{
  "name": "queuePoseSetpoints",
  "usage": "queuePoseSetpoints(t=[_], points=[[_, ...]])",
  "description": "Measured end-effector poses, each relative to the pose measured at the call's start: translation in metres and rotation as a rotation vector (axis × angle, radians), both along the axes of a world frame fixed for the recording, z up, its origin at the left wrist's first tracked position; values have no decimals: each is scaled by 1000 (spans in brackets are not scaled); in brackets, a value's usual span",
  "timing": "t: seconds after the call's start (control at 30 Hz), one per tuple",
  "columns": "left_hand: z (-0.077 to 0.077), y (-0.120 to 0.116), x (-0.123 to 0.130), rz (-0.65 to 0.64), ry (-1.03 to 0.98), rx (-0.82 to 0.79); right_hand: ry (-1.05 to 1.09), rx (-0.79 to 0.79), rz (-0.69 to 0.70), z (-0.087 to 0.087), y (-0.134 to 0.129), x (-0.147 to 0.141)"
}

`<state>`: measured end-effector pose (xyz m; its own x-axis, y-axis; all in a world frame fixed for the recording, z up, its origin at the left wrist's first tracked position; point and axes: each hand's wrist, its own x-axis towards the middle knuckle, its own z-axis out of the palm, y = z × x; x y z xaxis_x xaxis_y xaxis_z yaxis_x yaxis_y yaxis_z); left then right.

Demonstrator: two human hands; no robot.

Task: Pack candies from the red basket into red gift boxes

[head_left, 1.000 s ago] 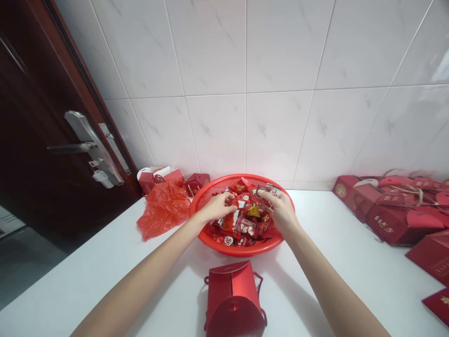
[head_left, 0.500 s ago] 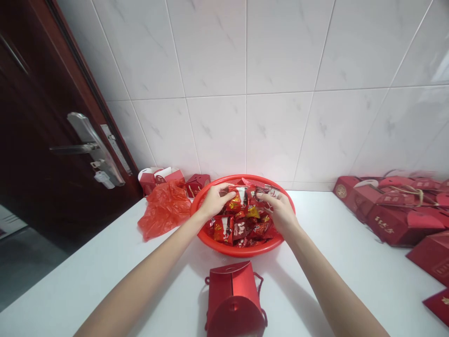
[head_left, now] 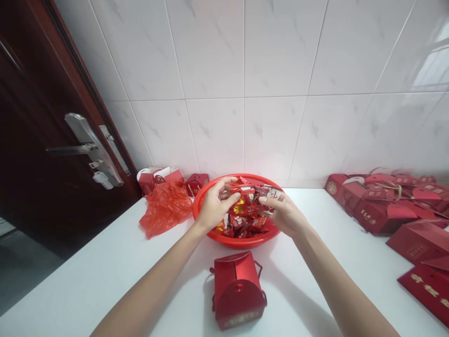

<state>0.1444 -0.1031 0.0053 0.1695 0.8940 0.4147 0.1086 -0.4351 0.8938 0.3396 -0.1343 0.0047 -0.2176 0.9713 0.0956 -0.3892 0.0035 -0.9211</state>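
Observation:
Over the red plastic basket [head_left: 234, 243], both my hands hold small wrapped candies. My left hand [head_left: 219, 201] pinches a red and gold candy packet [head_left: 240, 204] between thumb and fingers. Opposite it, my right hand [head_left: 282, 210] grips a dark red and white candy packet [head_left: 268, 193], and the packets meet in the middle. More wrapped candies [head_left: 245, 225] lie in the basket beneath, partly hidden by my hands. Nearer to me, a red gift box [head_left: 238, 290] with cord handles stands on the white table, its top flaps folded together.
A crumpled red plastic bag [head_left: 164, 208] lies left of the basket, with small red boxes [head_left: 168, 175] behind it against the tiled wall. Flattened and folded red boxes [head_left: 382, 206] pile up at the right. A dark door [head_left: 31, 117] with a handle stands at left.
My hands have lifted the packets slightly toward me, out of the pile. The view has shifted, so more of the gift box and the right-hand boxes shows.

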Motion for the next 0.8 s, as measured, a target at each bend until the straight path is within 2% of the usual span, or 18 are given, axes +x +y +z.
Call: queuePoseSetpoints(t=[0.13, 0.23, 0.33, 0.43, 0.57, 0.7, 0.8], points=[[11, -35, -10, -40, 54, -20, -62, 64, -43, 8, -30, 7], [18, -66, -28, -43, 313, 32, -70, 91, -96, 10, -49, 17], [22, -98, -43, -182, 610, 23, -46, 102, -92, 9, -64, 23], [25, -121, -47, -314, 791, -15, -26, 144, 9, 5, -72, 18], [23, -130, -42, -346, 943, 91, -22, 217, 113, 2, -75, 2], [17, -125, -40, -381, 1085, 115, -39, 268, 109, 6, -74, -10], [16, -121, -43, -395, 1088, 94, -57, 299, 81, 12, -72, -8]])
